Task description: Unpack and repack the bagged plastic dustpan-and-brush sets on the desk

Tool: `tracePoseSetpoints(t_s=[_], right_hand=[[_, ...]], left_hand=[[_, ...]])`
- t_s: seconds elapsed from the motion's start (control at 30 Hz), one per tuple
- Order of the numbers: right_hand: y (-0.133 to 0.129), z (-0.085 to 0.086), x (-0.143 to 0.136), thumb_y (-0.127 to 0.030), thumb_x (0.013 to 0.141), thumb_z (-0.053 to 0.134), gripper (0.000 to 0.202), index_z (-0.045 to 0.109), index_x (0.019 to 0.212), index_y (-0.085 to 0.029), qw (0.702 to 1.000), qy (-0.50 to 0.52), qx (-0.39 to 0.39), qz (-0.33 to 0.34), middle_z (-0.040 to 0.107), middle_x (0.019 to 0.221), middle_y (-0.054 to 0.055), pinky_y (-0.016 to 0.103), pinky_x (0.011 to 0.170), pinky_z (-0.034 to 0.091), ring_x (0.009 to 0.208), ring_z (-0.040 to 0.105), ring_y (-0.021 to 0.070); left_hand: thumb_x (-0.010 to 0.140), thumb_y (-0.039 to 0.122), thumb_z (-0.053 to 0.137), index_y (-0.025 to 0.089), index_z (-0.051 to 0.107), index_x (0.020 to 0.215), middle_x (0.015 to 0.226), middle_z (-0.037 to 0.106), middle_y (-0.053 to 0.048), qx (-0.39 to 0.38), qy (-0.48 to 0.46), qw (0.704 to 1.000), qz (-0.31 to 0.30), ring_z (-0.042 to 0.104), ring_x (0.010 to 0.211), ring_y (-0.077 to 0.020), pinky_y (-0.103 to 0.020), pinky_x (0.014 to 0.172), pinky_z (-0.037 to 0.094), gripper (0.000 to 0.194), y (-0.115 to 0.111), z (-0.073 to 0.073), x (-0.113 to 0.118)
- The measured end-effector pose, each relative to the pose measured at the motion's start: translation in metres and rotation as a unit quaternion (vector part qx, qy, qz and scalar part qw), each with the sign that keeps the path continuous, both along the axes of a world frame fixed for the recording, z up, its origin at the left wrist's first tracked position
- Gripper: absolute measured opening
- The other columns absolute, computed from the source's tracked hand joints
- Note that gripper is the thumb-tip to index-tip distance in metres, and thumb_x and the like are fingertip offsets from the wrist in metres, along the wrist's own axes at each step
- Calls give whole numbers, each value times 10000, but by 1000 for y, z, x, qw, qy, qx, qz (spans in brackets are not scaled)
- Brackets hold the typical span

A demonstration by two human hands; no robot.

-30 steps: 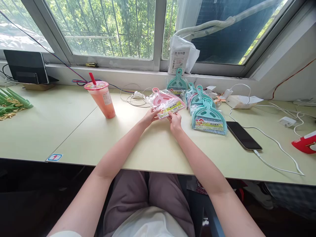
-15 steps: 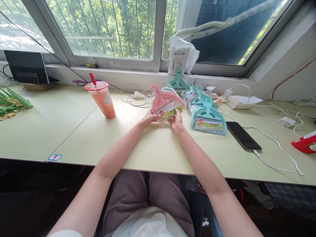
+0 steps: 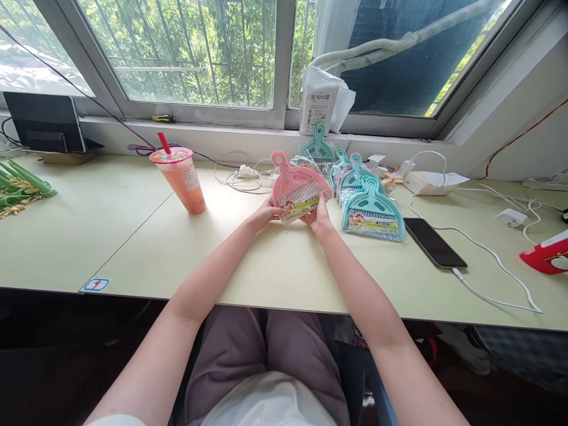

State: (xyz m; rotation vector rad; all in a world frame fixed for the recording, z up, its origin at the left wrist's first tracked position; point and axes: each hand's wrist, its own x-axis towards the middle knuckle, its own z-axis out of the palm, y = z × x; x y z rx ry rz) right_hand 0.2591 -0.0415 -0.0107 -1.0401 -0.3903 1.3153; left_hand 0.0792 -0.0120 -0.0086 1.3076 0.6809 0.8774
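Between my two hands is a pink mini dustpan and brush set point(image 3: 298, 184), tilted, its handle up and to the left. A printed label strip and a clear wrapper show on it. My left hand point(image 3: 265, 215) grips its lower left edge, thumb in front. At its lower right my right hand point(image 3: 319, 215) closes on it with the thumb over the label. Just right of my hands lie several wrapped teal dustpan sets point(image 3: 371, 207), overlapping one another. Another teal set point(image 3: 318, 147) leans at the back near the window sill.
A pink drink cup point(image 3: 183, 180) with a red straw stands left. On the right lies a black phone point(image 3: 435, 242) with a white charging cable. Farther out are a tablet point(image 3: 44, 123), green bundles point(image 3: 22, 186), a white adapter point(image 3: 512, 218) and a red object point(image 3: 548, 255).
The pink set has tilted slightly and its label now faces me more squarely. Both hands keep their hold. The whole view has shifted a little.
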Motion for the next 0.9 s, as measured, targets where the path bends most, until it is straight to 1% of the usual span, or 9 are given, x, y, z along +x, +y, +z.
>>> tracePoseSetpoints(t_s=[0.13,0.23,0.3,0.4,0.43,0.53,0.63,0.7,0.9], right_hand=[[-1,2,0,-648,968,427,473,644,966,-228,1000,1,-12,3,708,736,22,374,769,635,730,713,187],[0,3,-1,-628,964,462,444,645,973,-224,1000,-2,6,25,725,760,29,375,778,638,791,732,200],[0,4,-3,-538,972,511,346,644,987,-219,998,-5,38,51,744,802,28,364,778,641,794,737,193],[-3,5,-7,-282,945,580,107,637,995,-207,991,-13,94,95,765,873,18,322,779,640,773,736,160],[-5,6,-9,-200,915,599,81,631,989,-203,988,-18,108,105,769,890,15,313,787,639,775,737,152],[-9,6,-13,-55,827,639,190,612,954,-193,986,-33,127,104,772,904,13,313,834,633,785,741,143],[-10,6,-13,-33,811,642,205,610,942,-187,988,-32,129,73,765,873,3,306,856,629,772,736,133],[-9,5,-12,-36,813,632,198,610,937,-188,989,-30,132,57,762,861,-5,304,852,631,779,736,132],[-10,6,-11,-50,812,614,221,625,984,-187,984,-36,170,37,759,866,1,350,833,643,801,740,164]], left_hand=[[554,218,838,236,581,1253,1202,709,-93,-8,-4,1000,4,668,1121,-302,-477,935,545,745,-1,1,0],[566,223,837,226,597,1239,1191,715,-102,-11,-9,1000,3,686,1064,-288,-454,898,564,714,-2,4,-2],[572,227,830,212,609,1232,1179,718,-107,-12,-14,1000,8,697,1016,-275,-442,867,577,696,-2,6,-6],[578,229,815,183,637,1173,1107,730,-100,-11,-11,999,32,704,942,-244,-420,844,584,623,0,8,-11],[585,231,808,179,642,1155,1086,732,-94,-10,-10,999,36,704,923,-234,-418,842,586,597,1,8,-12],[622,247,783,193,636,1168,1087,726,-81,-8,-15,1000,25,704,893,-220,-433,835,593,568,3,9,-13],[669,271,771,219,600,1226,1152,711,-81,-18,-10,1000,11,709,896,-204,-445,852,595,586,1,10,-12],[698,306,784,228,567,1267,1179,706,-94,-26,-1,1000,-12,721,902,-208,-452,861,596,614,-1,12,-12],[726,469,829,238,564,1317,1276,687,-154,-36,53,988,-138,749,959,-281,-396,825,603,687,-7,19,-19]])
